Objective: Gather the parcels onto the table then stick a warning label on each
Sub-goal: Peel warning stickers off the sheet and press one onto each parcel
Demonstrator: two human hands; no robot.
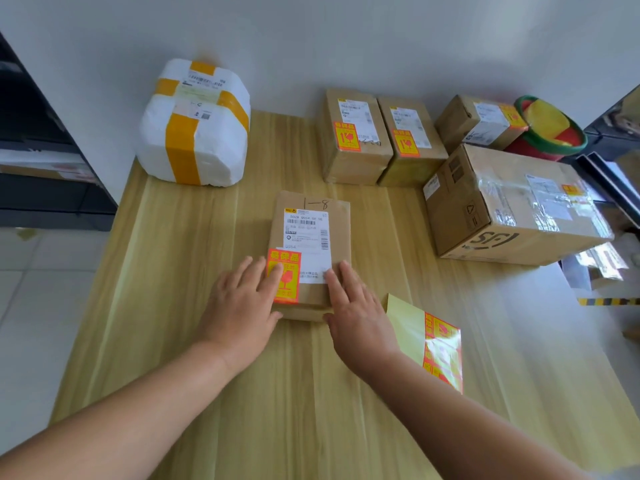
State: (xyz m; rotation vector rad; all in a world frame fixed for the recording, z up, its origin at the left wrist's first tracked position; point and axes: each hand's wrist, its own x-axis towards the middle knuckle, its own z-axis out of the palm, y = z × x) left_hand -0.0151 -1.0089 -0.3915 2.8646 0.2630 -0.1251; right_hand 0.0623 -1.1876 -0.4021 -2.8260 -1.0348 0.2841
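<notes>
A small brown parcel [337, 237] lies in the middle of the wooden table [207, 341], with a white shipping label on top. An orange warning label [289, 289] sits on its near left corner. My left hand [239, 306] lies flat with its fingers pressing on that label. My right hand [356, 306] rests flat on the parcel's near right part, fingers spread. The yellow sheet of warning labels [429, 341] lies on the table just right of my right wrist. Neither hand holds anything.
A white foam parcel with orange tape [197, 126] stands at the back left. Two labelled brown boxes [356, 140] [410, 143] stand at the back centre. A large carton [512, 206], a smaller box [481, 123] and a red-green basket [550, 129] fill the right. Dark shelving [41, 150] stands left.
</notes>
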